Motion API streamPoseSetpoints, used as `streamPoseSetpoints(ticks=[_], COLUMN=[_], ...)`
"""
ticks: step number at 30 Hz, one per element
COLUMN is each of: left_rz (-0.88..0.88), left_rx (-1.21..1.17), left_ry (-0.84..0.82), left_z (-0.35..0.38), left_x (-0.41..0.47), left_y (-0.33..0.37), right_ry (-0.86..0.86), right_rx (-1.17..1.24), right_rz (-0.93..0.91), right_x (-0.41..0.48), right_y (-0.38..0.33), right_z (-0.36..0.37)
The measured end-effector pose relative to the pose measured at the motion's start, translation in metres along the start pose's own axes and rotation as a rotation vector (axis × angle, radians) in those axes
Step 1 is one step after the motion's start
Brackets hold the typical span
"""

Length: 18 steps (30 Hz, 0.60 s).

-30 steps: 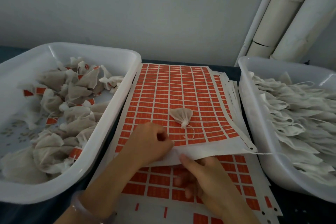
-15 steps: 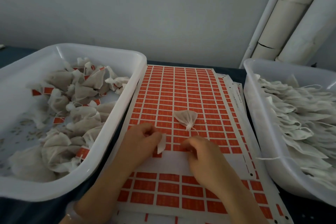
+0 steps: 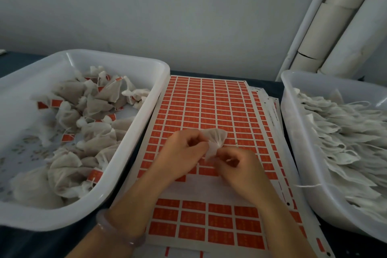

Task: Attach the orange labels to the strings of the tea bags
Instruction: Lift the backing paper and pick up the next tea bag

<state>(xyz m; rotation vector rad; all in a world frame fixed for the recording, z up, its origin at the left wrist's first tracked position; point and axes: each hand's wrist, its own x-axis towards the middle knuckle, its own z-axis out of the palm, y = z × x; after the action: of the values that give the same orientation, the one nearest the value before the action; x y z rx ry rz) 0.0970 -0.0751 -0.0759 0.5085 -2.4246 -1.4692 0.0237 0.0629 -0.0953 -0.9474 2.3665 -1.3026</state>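
Two hands meet over the orange label sheet (image 3: 209, 100). The left hand (image 3: 184, 153) pinches the tea bag (image 3: 217, 138) at its gathered neck, and the right hand (image 3: 240, 166) curls its fingers onto the bag's near tip. The left tub (image 3: 129, 148) holds labelled bags (image 3: 98, 132). The right tub (image 3: 293, 142) holds plain white bags (image 3: 345, 142), with one string (image 3: 307, 185) trailing over its rim.

A sheet of orange labels (image 3: 209, 107), small rectangles on white backing, lies flat at centre, with a stripped bare band toward 6 o'clock. One white gauze tea bag (image 3: 217, 138) sits mid-sheet, its gathered neck toward 6 o'clock. Labelled bags (image 3: 92, 132) heap at 9 o'clock, unlabelled bags (image 3: 345, 142) at 3 o'clock.
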Motion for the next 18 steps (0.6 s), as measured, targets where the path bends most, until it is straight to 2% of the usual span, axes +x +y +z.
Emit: streamPoseSetpoints(ticks=[3,6,8,10,13,14,17,18], left_rz=[0.075,0.151,0.2,0.252,0.267,0.277,0.414,0.449], left_rx=[-0.036,-0.019,0.064,0.105,0.035,0.101,0.675,0.757], left_ry=[-0.019,-0.007,-0.029,-0.084,-0.113,-0.086,-0.041,-0.062], left_z=[0.006,0.011,0.012,0.011,0.011,0.013,0.026,0.032], left_x=[0.004,0.008,0.01,0.011,0.013,0.016,0.028,0.031], left_y=[0.005,0.006,0.005,0.003,0.001,-0.002,-0.008,-0.01], right_ry=[0.105,-0.007,-0.035,0.031,0.262,0.337,0.452,0.458], right_rx=[0.177,0.519,0.744,0.81,0.699,0.657,0.603,0.591], right_rz=[0.065,0.264,0.335,0.361,0.374,0.372,0.322,0.305], right_x=[-0.001,-0.004,-0.002,0.0,0.002,0.002,0.002,0.002], right_y=[0.002,0.002,0.002,0.001,0.007,0.009,0.011,0.011], right_z=[-0.006,-0.017,-0.022,-0.022,-0.021,-0.022,-0.024,-0.025])
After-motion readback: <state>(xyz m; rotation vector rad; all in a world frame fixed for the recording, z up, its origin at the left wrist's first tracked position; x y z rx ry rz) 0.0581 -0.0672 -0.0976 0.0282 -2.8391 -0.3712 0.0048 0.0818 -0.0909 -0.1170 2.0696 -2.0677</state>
